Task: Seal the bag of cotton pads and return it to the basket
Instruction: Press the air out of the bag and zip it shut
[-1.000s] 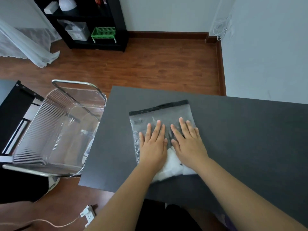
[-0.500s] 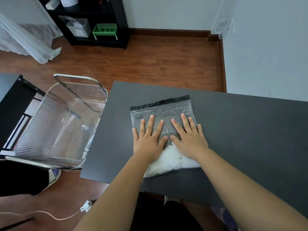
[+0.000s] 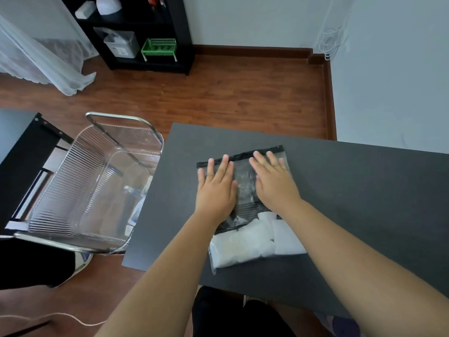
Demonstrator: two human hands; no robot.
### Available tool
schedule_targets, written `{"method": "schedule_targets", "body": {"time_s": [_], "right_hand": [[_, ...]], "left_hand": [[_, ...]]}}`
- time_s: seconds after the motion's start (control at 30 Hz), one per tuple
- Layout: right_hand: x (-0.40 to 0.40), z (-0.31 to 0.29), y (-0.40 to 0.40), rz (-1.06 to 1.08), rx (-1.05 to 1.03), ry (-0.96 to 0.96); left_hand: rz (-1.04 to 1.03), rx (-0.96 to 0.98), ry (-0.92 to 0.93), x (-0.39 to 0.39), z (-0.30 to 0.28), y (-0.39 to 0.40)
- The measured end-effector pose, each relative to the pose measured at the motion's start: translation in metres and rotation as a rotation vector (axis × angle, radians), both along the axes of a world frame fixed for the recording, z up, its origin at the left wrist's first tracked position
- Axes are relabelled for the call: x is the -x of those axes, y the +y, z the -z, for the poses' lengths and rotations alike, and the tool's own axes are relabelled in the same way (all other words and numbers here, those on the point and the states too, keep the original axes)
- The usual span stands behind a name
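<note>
Currently, head view: zip bag of cotton pads (image 3: pixel 245 224) flat on dark table (image 3: pixel 364 190). Left hand (image 3: pixel 216 188) and right hand (image 3: pixel 274 186) press it, fingers straight. Black zip strip (image 3: pixel 243 156) at fingertips, running left-right. Clear basket (image 3: pixel 92 181) nearer the left hand.

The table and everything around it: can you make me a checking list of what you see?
Surface: dark grey table, bare around the bag.
Job's things: clear bag flat on the table, black zip strip at its far edge, white cotton pads at its near end; clear basket left of the table.
Clutter: nothing seen.
Hands: left hand and right hand pressed flat on the bag.
Cables: white cord on the floor.
Surroundings: wooden floor, black shelf.
</note>
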State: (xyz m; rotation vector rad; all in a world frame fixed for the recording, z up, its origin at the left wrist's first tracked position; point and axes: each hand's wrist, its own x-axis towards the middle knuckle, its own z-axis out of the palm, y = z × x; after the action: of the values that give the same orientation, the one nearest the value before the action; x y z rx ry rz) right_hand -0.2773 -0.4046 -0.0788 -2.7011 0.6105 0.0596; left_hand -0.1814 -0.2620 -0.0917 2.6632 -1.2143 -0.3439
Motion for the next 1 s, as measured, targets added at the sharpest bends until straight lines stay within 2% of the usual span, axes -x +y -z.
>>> {"method": "schedule_targets", "body": {"time_s": [0.17,0.43,0.63,0.83,1.0], "right_hand": [[-0.023,0.013,-0.003,-0.055,-0.027,0.078],[-0.021,0.023,0.0,0.006,0.029,-0.059],[-0.022,0.031,0.008,0.085,0.033,-0.085],[-0.017,0.034,-0.001,0.072,0.108,0.01],[-0.003,0.036,-0.021,0.16,0.144,0.07]], "left_hand": [[0.043,-0.045,0.075,-0.003,0.012,-0.023],[0.007,0.001,0.064,0.0,0.022,-0.019],[-0.025,0.011,0.082,0.001,0.02,-0.022],[-0.035,-0.011,0.061,-0.004,0.02,-0.018],[-0.099,-0.06,0.024,-0.016,0.023,0.004]]}}
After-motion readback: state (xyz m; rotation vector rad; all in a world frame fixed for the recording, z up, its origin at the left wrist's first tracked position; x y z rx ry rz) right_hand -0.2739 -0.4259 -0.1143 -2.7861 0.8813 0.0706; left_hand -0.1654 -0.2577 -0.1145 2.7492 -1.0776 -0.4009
